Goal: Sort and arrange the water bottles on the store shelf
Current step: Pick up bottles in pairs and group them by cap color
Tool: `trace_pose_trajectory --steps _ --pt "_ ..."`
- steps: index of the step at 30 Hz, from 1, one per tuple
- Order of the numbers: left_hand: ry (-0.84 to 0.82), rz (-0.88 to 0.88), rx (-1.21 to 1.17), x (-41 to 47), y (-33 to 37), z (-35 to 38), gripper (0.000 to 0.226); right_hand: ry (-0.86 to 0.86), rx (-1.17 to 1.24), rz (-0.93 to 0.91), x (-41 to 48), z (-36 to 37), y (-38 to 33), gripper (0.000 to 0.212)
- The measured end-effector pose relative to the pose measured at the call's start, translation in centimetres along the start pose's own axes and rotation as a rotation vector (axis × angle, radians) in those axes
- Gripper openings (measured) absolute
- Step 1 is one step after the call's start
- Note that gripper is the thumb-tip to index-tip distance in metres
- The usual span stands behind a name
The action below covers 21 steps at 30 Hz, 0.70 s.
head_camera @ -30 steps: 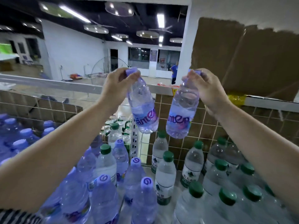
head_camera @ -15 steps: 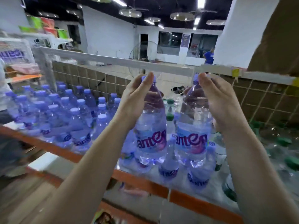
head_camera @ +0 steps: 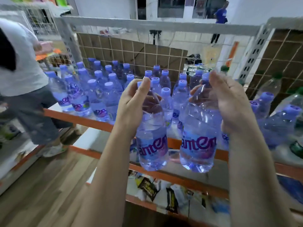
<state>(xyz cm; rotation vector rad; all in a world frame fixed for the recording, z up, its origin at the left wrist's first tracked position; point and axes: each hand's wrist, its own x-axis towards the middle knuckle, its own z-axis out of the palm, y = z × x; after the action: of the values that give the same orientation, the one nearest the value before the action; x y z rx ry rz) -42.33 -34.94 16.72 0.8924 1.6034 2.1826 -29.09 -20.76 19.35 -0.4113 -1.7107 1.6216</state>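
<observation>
At the far left a bystander (head_camera: 21, 66) in a white top stands close against the corner of the shelf (head_camera: 78, 119), where a stray elbow could jostle them. Next come the purple-capped bottles (head_camera: 98, 90), packed tight in rows. A base lowered carelessly among them would tip one into its neighbours.

The left hand (head_camera: 131, 108) has thumb and fingers curled round the neck of the left water bottle (head_camera: 152, 143), which hangs in the air just in front of the shelf's edge. Beside it but not touching, the right water bottle (head_camera: 198, 141) hangs likewise from the right hand (head_camera: 229, 104). That hold looks looser — the fingers seem barely wrapped, though blur makes this uncertain — so the full bottle could slip.

Farthest right, green-capped bottles (head_camera: 272, 84) stand among purple ones. Setting down there would muddle the sort.
</observation>
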Motion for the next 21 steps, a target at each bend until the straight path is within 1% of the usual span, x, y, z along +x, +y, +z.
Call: trace_pose_trajectory --steps 3,7,11,18,21 --pt "0.005 -0.012 0.003 0.7 -0.6 -2.2 0.024 0.0 -0.024 0.011 0.4 2.6 0.9 0.035" --pt "-0.014 -0.04 -0.007 2.4 -1.6 -3.8 0.024 -0.01 -0.034 0.026 1.7 4.9 2.1 0.033" --pt "-0.043 -0.045 0.018 4.9 -2.8 -4.9 0.025 -0.009 -0.054 0.011 3.8 6.6 3.1 0.026" --pt "-0.085 -0.007 0.005 11.4 -2.1 -5.6 0.024 0.024 -0.048 -0.098 10.3 8.9 2.3 0.024" --pt "-0.094 0.036 -0.035 15.1 -0.6 -6.0 0.025 0.028 -0.035 -0.178 13.8 8.9 0.9 0.027"
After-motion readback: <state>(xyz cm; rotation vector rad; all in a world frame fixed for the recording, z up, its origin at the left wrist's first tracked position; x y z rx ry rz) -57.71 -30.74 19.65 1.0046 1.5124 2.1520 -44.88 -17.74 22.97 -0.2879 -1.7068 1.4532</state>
